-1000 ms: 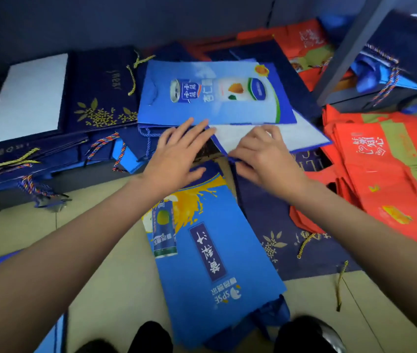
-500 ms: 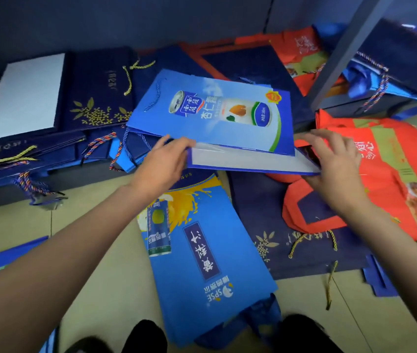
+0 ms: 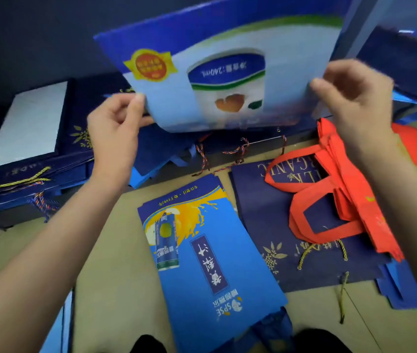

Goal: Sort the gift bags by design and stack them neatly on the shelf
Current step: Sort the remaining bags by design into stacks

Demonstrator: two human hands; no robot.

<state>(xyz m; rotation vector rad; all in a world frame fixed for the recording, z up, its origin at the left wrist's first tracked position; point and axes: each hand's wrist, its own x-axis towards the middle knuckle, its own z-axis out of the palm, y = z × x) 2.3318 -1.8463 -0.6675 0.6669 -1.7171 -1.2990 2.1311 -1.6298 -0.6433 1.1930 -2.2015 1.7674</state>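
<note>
The left hand (image 3: pixel 115 123) is pinching the left edge of a flat light-blue paper gift bag printed with a drink can (image 3: pixel 227 80), lifted above the floor pile, while the right hand (image 3: pixel 355 98) is gripping its right edge with curled fingers. Being stiff, light and probably glossy, it is likely handling best by opposite edges. Red fabric bags (image 3: pixel 335 200) are lying rightmost.

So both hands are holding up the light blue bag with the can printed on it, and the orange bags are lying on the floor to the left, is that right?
Not quite. Both hands, left and right, do hold up the light blue bag, but the orange bags lie on the floor to the right, as the head view shows.
</note>
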